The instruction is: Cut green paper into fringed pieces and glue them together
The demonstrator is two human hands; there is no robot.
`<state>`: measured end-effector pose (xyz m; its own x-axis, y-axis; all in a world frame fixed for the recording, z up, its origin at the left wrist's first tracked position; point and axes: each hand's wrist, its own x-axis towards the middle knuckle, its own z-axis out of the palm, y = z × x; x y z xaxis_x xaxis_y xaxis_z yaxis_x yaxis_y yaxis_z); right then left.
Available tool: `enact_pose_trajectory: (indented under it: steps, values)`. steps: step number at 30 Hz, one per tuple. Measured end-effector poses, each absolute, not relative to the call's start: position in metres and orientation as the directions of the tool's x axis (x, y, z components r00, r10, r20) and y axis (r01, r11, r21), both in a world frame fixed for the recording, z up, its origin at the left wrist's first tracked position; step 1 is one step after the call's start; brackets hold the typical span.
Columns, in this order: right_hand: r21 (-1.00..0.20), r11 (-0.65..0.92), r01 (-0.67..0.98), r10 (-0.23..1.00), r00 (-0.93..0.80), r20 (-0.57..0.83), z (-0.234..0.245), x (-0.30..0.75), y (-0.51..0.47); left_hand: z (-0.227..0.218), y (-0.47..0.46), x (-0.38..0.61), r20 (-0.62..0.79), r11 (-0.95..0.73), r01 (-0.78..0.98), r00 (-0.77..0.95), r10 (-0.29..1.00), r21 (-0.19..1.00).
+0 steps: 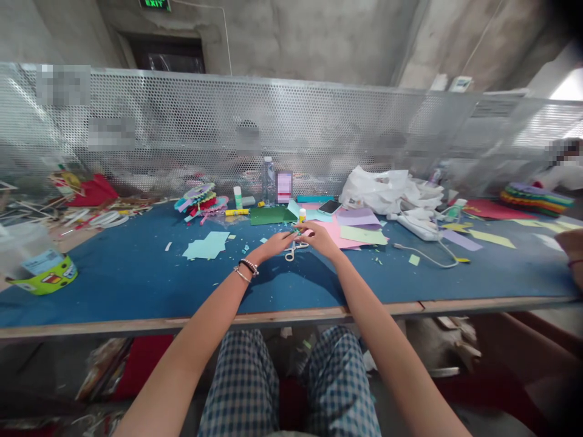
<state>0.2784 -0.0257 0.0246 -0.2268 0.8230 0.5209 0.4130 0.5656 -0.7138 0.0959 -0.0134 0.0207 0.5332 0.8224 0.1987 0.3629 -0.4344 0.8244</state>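
Both my arms reach out over a blue table [136, 279]. My left hand [274, 244], with bracelets on the wrist, and my right hand [319, 235] meet at the table's middle, fingers pinched on a small piece of teal paper [295, 230] between them. Just below the hands a pair of scissors [293, 250] lies on the table. A small glue bottle [302, 215] stands just behind my hands. Sheets of pink paper [339, 237], green paper [268, 215] and light blue paper [204, 246] lie around.
A perforated metal screen [319, 133] backs the table. A water bottle [268, 179], a phone [330, 207], a white plastic bag [382, 188], a power strip with cable [416, 227] and folded paper stacks [537, 199] lie about. A plastic tub [31, 258] stands at left. Another person's arm [574, 252] shows at right.
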Motion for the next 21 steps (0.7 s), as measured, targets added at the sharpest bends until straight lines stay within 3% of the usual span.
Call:
enact_pose_trajectory:
  steps: [8,16,19,21]
  values:
    - [-0.832,0.490,0.260,0.871,-0.174,0.459,0.031,0.275,-0.031,0.031,-0.025,0.093,0.033,-0.233,0.201,0.684,0.728,0.952]
    - [-0.865,0.452,0.218,0.890,-0.179,0.420,0.026,0.270,-0.031,0.028,-0.024,0.094,0.175,-0.461,0.262,0.681,0.711,0.848]
    - [-0.842,0.505,0.190,0.863,-0.083,0.499,0.023,0.260,-0.031,0.031,-0.015,0.088,0.234,-0.428,0.209,0.592,0.771,0.879]
    - [-0.816,0.539,0.210,0.834,0.004,0.552,0.020,0.254,-0.031,0.034,-0.004,0.075,0.302,-0.391,0.123,0.443,0.844,0.912]
